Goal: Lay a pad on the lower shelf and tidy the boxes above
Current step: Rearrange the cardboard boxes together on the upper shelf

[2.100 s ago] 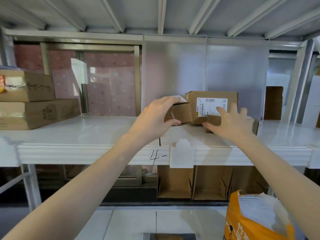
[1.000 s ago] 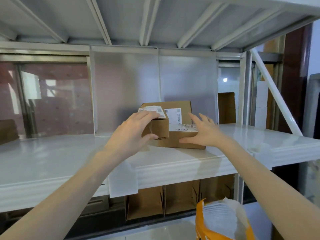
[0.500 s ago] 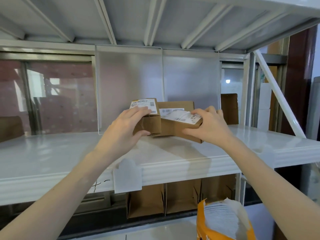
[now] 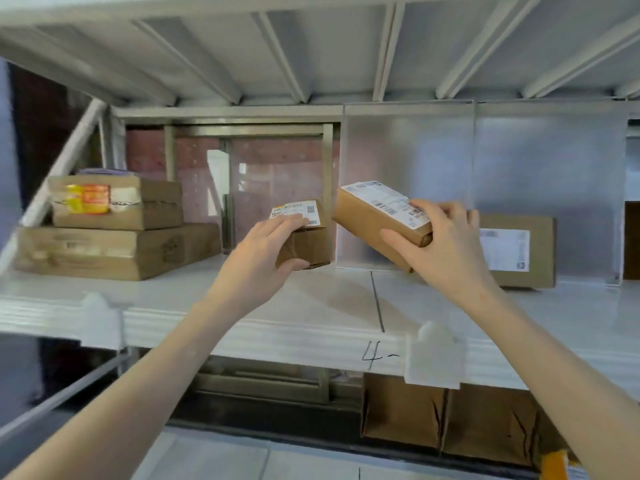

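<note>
Head view, left hand grip clasping small labelled brown box, right hand grip holding tilted flat labelled box

On the shelf, two stacked boxes lie at the left. The small box in the left hand is right of them. The flat box, tilted in the right hand, is above the shelf. Behind it, at the right, one more box stands on the shelf.
</note>
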A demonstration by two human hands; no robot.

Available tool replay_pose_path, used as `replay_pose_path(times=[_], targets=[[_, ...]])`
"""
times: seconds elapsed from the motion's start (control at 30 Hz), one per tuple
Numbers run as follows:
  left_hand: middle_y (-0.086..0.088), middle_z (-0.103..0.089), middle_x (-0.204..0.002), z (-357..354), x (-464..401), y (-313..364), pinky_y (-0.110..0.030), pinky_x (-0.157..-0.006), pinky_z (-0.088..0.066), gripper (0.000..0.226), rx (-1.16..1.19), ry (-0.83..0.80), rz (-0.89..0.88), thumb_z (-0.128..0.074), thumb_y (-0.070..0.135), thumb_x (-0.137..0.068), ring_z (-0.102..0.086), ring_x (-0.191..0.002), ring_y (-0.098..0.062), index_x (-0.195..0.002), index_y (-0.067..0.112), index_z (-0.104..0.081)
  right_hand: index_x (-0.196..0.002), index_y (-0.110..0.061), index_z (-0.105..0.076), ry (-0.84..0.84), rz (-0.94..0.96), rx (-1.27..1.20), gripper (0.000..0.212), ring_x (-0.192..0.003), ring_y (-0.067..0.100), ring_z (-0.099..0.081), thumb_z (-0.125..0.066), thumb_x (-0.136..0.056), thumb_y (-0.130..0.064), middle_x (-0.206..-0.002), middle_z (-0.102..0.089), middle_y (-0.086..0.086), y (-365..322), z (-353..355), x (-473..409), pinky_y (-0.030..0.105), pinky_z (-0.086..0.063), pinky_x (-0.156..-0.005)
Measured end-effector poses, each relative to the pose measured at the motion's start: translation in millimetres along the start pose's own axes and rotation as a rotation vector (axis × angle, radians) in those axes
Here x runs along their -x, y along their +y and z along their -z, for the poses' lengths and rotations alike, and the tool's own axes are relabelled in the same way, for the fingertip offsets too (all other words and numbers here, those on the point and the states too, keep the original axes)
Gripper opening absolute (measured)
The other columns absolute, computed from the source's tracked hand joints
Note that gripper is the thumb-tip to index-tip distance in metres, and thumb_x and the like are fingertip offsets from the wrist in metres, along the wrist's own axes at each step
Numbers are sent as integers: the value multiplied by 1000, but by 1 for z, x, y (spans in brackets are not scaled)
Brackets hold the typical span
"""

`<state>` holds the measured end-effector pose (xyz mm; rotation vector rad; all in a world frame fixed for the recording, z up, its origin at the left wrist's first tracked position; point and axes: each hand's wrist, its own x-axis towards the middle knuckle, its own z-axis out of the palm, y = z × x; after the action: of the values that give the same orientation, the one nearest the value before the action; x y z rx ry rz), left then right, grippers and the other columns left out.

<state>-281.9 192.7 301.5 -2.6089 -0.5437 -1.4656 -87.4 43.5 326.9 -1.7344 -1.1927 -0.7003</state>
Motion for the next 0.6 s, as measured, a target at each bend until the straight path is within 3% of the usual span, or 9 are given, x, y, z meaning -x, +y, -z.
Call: replay_pose_path(times=[0.13, 0.37, 0.6], targets=[[4, -50, -132, 32, 17, -62, -27, -86, -35, 54, -41, -42, 87, -69, 22, -82, -45, -117, -20, -131, 21, -46, -131, -27, -46, -77, 21, -40, 66, -118, 29, -30, -62, -74, -56, -123, -44, 8, -47, -40, -1, 35, -28, -103], [5, -53, -123, 75, 24, -154, -20, -83, -34, 53, -2, -198, 96, -72, 20, -80, -48, -104, -9, -127, 26, -48, -132, -27, -46, -103, 59, -36, 65, -116, 28, -29, -63, -75, -54, -123, -42, 5, -109, -97, -1, 31, -29, -101], [-4, -34, -119, 78, 25, -220, -22, -93, -33, 56, -52, -222, 11, -76, 17, -75, -41, -106, -9, -126, 13, -51, -129, -25, -48, -78, 0, -46, 64, -115, 25, -30, -64, -75, -53, -123, -42, 5, -148, -141, -7, 32, -32, -100]])
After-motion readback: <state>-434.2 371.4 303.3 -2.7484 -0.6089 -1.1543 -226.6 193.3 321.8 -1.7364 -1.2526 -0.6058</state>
